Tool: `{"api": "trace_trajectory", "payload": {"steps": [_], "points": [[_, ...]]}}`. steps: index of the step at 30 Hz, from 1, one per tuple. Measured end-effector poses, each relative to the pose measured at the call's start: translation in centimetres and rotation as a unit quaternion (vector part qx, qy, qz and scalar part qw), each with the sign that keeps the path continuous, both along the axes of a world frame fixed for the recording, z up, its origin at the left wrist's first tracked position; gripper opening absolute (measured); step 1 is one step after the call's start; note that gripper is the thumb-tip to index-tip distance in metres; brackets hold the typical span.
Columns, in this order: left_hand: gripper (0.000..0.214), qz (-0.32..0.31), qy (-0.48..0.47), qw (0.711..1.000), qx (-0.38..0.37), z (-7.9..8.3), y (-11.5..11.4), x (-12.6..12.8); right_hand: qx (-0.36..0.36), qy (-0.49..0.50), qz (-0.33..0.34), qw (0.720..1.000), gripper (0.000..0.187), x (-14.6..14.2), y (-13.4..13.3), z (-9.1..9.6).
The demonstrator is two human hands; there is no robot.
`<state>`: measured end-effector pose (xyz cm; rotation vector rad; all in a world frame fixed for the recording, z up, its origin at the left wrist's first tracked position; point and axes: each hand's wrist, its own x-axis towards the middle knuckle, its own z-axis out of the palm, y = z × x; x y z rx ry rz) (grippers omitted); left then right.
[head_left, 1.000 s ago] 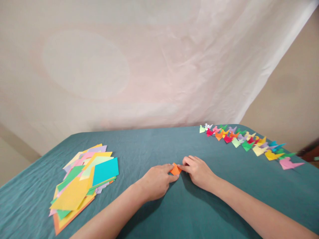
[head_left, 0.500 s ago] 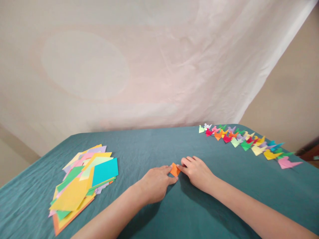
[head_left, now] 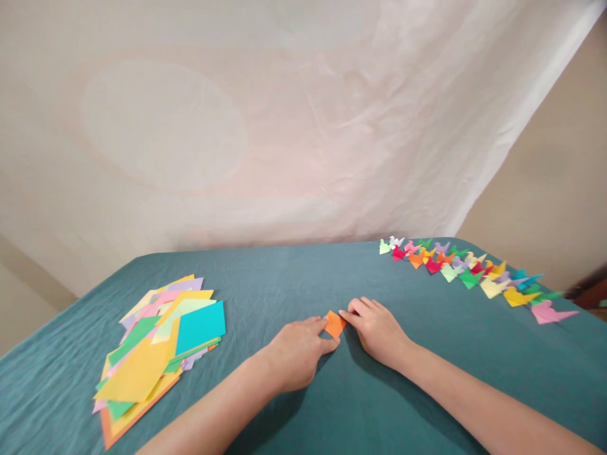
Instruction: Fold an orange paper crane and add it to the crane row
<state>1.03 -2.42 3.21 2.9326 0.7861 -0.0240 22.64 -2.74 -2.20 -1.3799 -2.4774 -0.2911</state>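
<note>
A small folded orange paper (head_left: 335, 324) lies on the teal tablecloth (head_left: 284, 278) between my two hands. My left hand (head_left: 298, 351) pinches its left side with thumb and fingertips. My right hand (head_left: 377, 328) presses its right edge with curled fingertips. Both hands rest low on the cloth near the middle of the table.
A loose pile of coloured square papers (head_left: 156, 338) lies at the left. A row of several folded paper cranes (head_left: 467, 272) runs along the far right edge. A pale wrinkled sheet (head_left: 265, 120) hangs behind the table.
The orange paper has turned slightly between my fingers. Both hands stay in nearly the same place.
</note>
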Motion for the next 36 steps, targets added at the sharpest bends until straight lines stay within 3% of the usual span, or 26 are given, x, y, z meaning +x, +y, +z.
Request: {"api": "trace_trajectory", "payload": {"steps": [8,15,22,26,36], "points": [[0.04,-0.008,0.004,1.0,-0.023,0.3,0.1,-0.1,0.024,0.052,0.056,0.997,0.036,0.2,0.1,-0.4],[0.064,0.014,-0.045,0.995,-0.084,0.4,0.3,-0.5,0.008,0.017,0.066,0.998,0.033,-0.2,0.0,0.1],[0.033,0.037,-0.172,0.977,-0.118,-1.4,3.3,-0.9,-0.003,0.049,0.043,0.998,0.025,-0.5,-0.4,0.1],[0.024,0.037,-0.273,0.946,-0.173,-2.8,4.5,-1.1,-0.002,0.083,0.052,0.995,0.024,-0.4,-0.5,0.2],[0.02,0.058,-0.321,0.925,-0.197,-4.0,4.6,-1.0,-0.025,0.126,0.071,0.989,0.019,-0.9,-0.3,0.2]]}}
